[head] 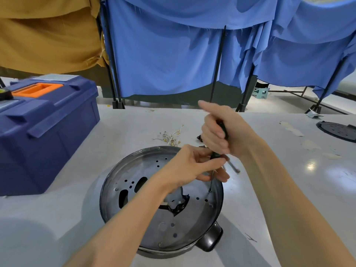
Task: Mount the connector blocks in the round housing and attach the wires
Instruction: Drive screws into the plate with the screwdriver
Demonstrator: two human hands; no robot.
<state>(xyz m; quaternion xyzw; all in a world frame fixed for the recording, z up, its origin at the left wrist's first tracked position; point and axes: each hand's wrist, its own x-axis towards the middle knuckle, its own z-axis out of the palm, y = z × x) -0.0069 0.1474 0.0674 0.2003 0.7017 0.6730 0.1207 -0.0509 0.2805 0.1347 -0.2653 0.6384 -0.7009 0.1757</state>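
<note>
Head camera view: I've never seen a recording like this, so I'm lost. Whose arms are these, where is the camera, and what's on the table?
There is no machine here: a person wears the camera on the head, so you look down along their own arms. The right hand grips the handle of a screwdriver, and the left hand pinches its shaft. The tip sits at a hole in the round metal housing on the white table. Behind the housing lies a heap of wires, to the left stands a blue toolbox, and a second round black part lies at the far right edge.
</note>
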